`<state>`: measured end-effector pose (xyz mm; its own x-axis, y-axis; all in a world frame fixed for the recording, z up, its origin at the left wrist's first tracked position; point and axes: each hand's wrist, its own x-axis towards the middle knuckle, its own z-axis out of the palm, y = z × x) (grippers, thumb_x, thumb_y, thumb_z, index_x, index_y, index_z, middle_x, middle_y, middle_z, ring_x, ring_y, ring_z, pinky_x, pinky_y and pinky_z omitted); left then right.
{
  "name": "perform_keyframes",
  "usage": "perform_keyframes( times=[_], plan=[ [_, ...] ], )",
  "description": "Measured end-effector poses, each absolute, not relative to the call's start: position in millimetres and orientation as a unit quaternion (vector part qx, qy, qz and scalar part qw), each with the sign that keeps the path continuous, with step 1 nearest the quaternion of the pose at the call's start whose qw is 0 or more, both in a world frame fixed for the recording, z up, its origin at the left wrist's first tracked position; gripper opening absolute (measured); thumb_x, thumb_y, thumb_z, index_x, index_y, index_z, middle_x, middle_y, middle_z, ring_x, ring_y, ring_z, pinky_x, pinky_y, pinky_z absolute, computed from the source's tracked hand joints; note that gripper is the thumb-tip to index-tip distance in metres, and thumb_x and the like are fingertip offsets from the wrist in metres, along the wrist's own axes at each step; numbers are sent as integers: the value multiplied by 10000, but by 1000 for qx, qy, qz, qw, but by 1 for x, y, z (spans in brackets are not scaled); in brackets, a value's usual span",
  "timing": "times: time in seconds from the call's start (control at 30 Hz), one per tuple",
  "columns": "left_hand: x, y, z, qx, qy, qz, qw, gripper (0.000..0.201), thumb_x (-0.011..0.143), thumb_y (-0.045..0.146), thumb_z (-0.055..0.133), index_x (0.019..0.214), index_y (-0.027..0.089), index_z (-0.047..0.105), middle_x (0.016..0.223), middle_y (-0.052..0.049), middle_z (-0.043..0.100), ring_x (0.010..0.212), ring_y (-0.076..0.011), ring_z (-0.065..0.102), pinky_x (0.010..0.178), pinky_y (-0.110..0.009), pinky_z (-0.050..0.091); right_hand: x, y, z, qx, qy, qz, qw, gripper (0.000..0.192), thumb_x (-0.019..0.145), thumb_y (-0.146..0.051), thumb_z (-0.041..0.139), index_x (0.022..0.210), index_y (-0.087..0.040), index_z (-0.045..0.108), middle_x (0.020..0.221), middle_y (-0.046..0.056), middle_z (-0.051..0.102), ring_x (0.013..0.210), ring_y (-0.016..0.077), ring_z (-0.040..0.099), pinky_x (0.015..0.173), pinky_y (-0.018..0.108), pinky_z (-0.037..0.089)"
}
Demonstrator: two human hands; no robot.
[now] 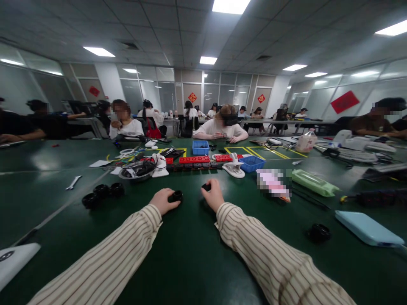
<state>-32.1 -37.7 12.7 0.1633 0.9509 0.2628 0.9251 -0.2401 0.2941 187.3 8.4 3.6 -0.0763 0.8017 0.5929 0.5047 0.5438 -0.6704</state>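
My left hand [163, 201] is closed round a short black cylindrical part [176, 196] with a round opening on top, held low over the green table. A small gap away, my right hand [215, 195] grips another black piece [206, 187], mostly hidden by the fingers. Several similar black ring-shaped parts [102, 191] stand in a group to the left of my left hand. One more black part [319, 232] lies to the right of my right forearm. What exact kind these parts are, I cannot make out.
Beyond my hands stand red power strips [194, 159], a white clamp base [234, 166], a blue bin [252, 163] and a tray of cables [137, 170]. A wrench [73, 182] lies left; a green pouch [314, 183] and light-blue case [369, 228] lie right. A person [221, 125] sits opposite.
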Motion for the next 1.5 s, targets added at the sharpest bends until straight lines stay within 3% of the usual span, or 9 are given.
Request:
perform_keyframes(
  times=[0.17,0.3,0.63,0.77,0.83,0.93,1.1,1.3,1.5],
  plan=[
    [-86,-54,12,632,755,176,-1,456,656,542,491,910,188,626,895,-62,632,874,-232,570,707,-292,430,188,18,-3,-483,-711,184,477,174,632,-273,542,682,-189,398,743,8,427,764,176,436,724,311,373],
    [-116,-76,14,534,819,207,-24,532,648,524,514,1076,208,511,945,-40,647,898,-212,581,714,-284,432,185,15,-3,-453,-741,185,460,158,642,-269,531,694,-191,404,755,7,438,766,171,442,724,300,370],
    [-158,-118,29,443,883,138,-67,550,671,561,450,1073,188,493,954,-91,641,926,-294,560,749,-401,416,184,6,3,-430,-770,168,441,143,667,-264,532,731,-187,429,802,23,470,787,169,465,733,301,386],
    [-147,-127,34,426,863,171,-212,623,683,560,448,1140,136,456,1082,-180,530,1006,-344,476,774,-442,394,184,7,1,-435,-779,169,418,203,652,-260,561,814,-184,465,829,29,499,809,181,479,768,339,389],
    [-120,-126,33,488,808,202,-262,615,713,535,433,1178,131,419,1108,-174,493,1045,-327,437,829,-449,367,183,8,-1,-419,-786,191,413,258,633,-217,570,868,-176,471,872,37,507,857,181,482,807,343,387],
    [-63,-113,26,689,672,194,-191,546,724,523,447,1140,169,459,1107,-122,487,1051,-267,431,889,-403,354,180,8,-4,-371,-801,257,394,366,609,-177,582,954,-172,460,938,41,510,879,164,499,825,325,401],
    [19,-68,14,779,574,243,-70,648,741,540,428,1264,177,306,1247,-114,394,1153,-241,344,954,-401,315,181,6,-6,-336,-793,295,414,613,633,-275,614,1182,-189,354,1171,89,418,937,168,499,847,330,414],
    [35,-29,11,823,546,157,2,391,815,401,377,1146,211,461,1057,-78,536,1007,-210,462,875,-361,377,191,17,-5,-418,-732,263,470,481,752,-364,490,1173,-159,381,1073,99,459,822,155,511,791,342,438],
    [-22,-31,11,744,655,135,-23,374,811,409,341,1110,234,482,1025,-81,527,994,-232,456,839,-374,380,190,23,-8,-438,-735,256,450,425,770,-378,462,1134,-162,423,991,78,480,730,131,497,723,315,445]
  ],
)
